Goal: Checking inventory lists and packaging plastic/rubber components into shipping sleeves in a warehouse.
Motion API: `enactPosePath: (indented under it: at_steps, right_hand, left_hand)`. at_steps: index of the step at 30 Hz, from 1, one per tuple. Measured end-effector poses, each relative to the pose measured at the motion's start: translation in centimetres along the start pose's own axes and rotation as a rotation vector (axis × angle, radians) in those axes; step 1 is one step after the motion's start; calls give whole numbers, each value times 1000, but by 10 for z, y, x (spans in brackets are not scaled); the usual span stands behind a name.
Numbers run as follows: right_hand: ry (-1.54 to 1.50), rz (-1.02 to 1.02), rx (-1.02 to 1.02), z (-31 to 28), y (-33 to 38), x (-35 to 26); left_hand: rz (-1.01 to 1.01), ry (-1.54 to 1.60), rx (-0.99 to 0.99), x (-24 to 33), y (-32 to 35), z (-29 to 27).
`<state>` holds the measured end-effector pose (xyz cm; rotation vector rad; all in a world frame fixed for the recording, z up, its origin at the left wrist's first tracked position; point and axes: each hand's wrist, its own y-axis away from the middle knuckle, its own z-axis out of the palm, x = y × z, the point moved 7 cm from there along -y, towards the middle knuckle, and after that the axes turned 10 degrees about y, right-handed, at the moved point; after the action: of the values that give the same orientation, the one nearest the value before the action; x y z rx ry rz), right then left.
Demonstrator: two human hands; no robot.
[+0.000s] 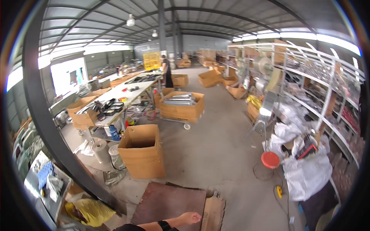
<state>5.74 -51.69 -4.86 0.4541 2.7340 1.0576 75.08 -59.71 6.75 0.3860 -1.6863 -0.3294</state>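
One broad grey floor (219, 154) runs away from me through a hall with a dark-beamed roof and hanging lamps (130, 20). Close to me a reddish-brown board (169, 200) lies flat on this floor, and a cardboard strip (214, 211) with a rough side lies at its right. My left hand (190, 218) appears over the right part of the board, near its border with the strip; whether it touches, I cannot tell. Its fingers look curled, but I cannot tell if my grip is closed or holds something. My right hand is out of view.

For moving, the widest lane goes straight ahead. The far edge of the board lies near a tall open box (142, 159), and at my left a dark post (58, 136) slants across and limits that side.

Beyond the box, a long table (113, 95) carries black articles, and a wheeled carton (181, 112) holds grey bundles (180, 99). A person (167, 73) stands by the table. Pale rolls (101, 151) stand beside the box. To the right, a red stool (270, 159), a yellow object (279, 191) with a cable and white sacks (308, 177) stand in the way, before white shelving (328, 87).
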Motion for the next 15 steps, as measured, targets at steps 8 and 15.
enactPosePath:
  at_steps: [8, 15]
  right_hand:
    - [-59, -404, 255, -276, -253, -162]
    - [47, -689, 304, -407, -306, -410]
  left_hand:
    - [105, -687, -92, 50, -104, 93]
    - [59, -726, 112, 14, -189, 41]
